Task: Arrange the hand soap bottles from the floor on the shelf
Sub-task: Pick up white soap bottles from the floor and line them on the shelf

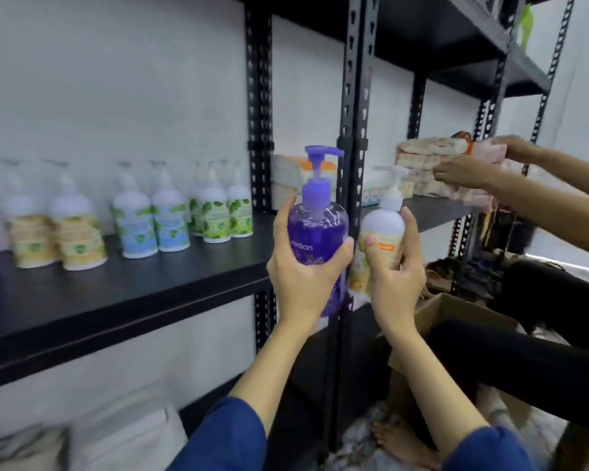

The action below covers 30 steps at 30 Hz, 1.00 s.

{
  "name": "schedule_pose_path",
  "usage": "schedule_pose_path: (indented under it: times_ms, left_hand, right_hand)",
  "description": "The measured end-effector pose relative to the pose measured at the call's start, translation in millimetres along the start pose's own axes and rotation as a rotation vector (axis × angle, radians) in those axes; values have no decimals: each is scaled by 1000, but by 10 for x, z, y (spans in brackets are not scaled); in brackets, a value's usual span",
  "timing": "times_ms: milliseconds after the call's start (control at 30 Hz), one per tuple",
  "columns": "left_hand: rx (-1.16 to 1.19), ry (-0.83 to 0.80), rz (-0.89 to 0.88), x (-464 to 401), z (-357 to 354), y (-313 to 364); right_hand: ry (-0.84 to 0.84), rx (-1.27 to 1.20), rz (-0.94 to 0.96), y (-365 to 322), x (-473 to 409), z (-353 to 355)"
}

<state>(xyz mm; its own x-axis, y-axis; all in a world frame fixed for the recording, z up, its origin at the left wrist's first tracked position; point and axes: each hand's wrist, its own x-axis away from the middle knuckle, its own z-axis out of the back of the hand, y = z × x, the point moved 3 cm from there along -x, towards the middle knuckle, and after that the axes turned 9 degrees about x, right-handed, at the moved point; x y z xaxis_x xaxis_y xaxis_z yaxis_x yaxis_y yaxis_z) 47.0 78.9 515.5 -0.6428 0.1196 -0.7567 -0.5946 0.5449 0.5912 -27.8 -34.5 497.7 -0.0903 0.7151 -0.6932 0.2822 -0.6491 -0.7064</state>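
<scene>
While the black shelf (170,277) stretches off to the left of our grips, we keep both soap bottles raised in front of its upright post. Our left grip (306,266) curls round the purple bottle (317,229), thumb across its front. Just right of it, our right grip (393,270) wraps the white bottle (383,229). Further left on the shelf stand white pump bottles (150,215) in pairs.
</scene>
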Motion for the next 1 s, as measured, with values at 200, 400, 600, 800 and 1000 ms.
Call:
schedule_pose_path:
  times_ms: [200,400,600,800,1000]
  left_hand:
    - [-205,172,-84,-464,788,116]
    - [-375,337,-156,-751,1573,308]
    - [-606,508,-208,-916,2330,609]
    - [-777,640,-204,-1026,3037,905]
    - [-862,705,-194,-1091,3576,1000]
  right_hand:
    - [-179,-146,-32,-187,168,-989]
    - [-309,-243,-37,-464,476,-1851]
    - [-494,-362,-42,-825,914,-2610]
    - [-715,-335,99,-1205,1281,-3161]
    - [-870,-189,233,-1432,1661,-3618]
